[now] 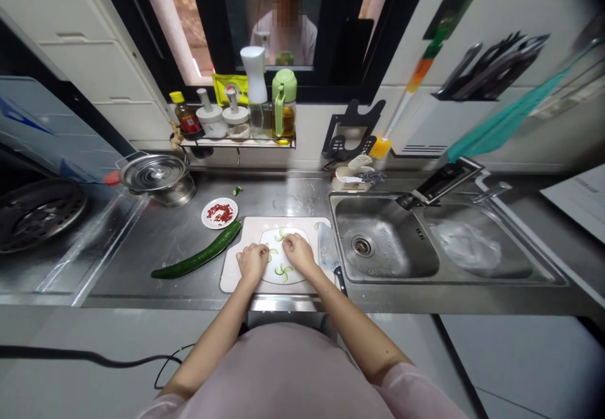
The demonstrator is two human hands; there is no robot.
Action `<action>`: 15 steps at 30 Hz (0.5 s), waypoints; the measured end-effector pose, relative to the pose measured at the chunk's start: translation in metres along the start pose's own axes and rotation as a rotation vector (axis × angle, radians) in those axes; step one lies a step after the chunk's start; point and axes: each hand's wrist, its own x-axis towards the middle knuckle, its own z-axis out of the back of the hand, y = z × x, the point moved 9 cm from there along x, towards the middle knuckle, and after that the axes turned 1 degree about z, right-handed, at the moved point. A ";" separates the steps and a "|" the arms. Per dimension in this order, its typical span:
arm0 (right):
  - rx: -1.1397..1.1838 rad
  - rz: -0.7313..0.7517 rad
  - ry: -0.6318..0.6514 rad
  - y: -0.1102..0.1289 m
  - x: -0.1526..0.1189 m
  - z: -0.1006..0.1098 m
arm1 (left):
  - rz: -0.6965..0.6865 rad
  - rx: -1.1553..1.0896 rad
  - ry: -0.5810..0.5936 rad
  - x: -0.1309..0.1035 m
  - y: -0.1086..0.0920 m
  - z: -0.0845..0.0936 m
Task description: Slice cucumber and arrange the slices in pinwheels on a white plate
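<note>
A white plate (pixel 295 273) lies on a pale cutting board (pixel 234 274) at the counter's front. Thin green-edged cucumber slices (pixel 283 273) form a small pinwheel on its near part, with more slices toward the left and far sides. My left hand (pixel 253 263) is over the plate's left edge, fingertips pinched beside a slice. Over the far right part, my right hand (pixel 299 254) has its fingers drawn together at some slices. What either pinch holds is hidden. A kitchen knife (pixel 328 247) rests along the board's right side. Left of the board lies a long cucumber (pixel 201 260).
A small white dish (pixel 205 216) holds chopped red pieces. A lidded steel pot (pixel 172 189) stands back left. To the right is a double sink (pixel 392 268) with a plastic bag (pixel 460 246) in its right basin. Bottles and jars fill a wall rack (pixel 241 144).
</note>
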 end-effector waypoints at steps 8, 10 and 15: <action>0.159 -0.024 -0.183 -0.055 -0.047 0.038 | -0.036 0.049 0.013 -0.001 -0.010 0.001; 0.189 -0.014 -0.204 -0.062 -0.054 0.045 | -0.047 0.064 0.004 -0.001 -0.013 0.003; 0.250 -0.007 -0.245 -0.064 -0.060 0.058 | -0.051 0.059 -0.012 -0.001 -0.017 0.007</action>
